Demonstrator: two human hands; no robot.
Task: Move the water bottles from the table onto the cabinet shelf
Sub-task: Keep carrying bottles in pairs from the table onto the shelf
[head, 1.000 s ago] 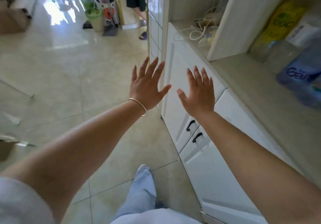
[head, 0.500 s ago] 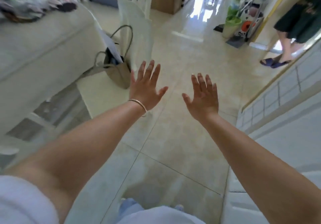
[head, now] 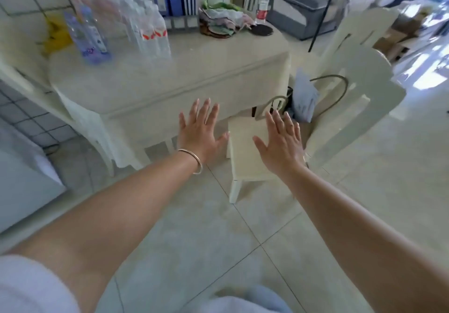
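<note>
A cream table [head: 194,79] stands ahead of me. At its far left corner stand several clear water bottles with red-and-white labels [head: 151,31], and beside them bottles with purple-blue labels [head: 88,33]; all are blurred. A single bottle with a red label [head: 263,3] stands at the table's far right. My left hand [head: 198,133], with a bangle on the wrist, and my right hand [head: 281,142] are stretched out in front of the table's near edge, fingers spread, holding nothing. The cabinet shelf is out of view.
A cream chair [head: 352,99] stands right of the table, with a bag [head: 303,101] on its seat. A heap of cloth [head: 223,21] and a dark round disc [head: 262,30] lie at the table's back. White cabinet [head: 21,186] at left. Tiled floor below.
The view has swung left from the cabinet, across the floor, to the table with the bottles. Both hands stay spread and hold nothing.
</note>
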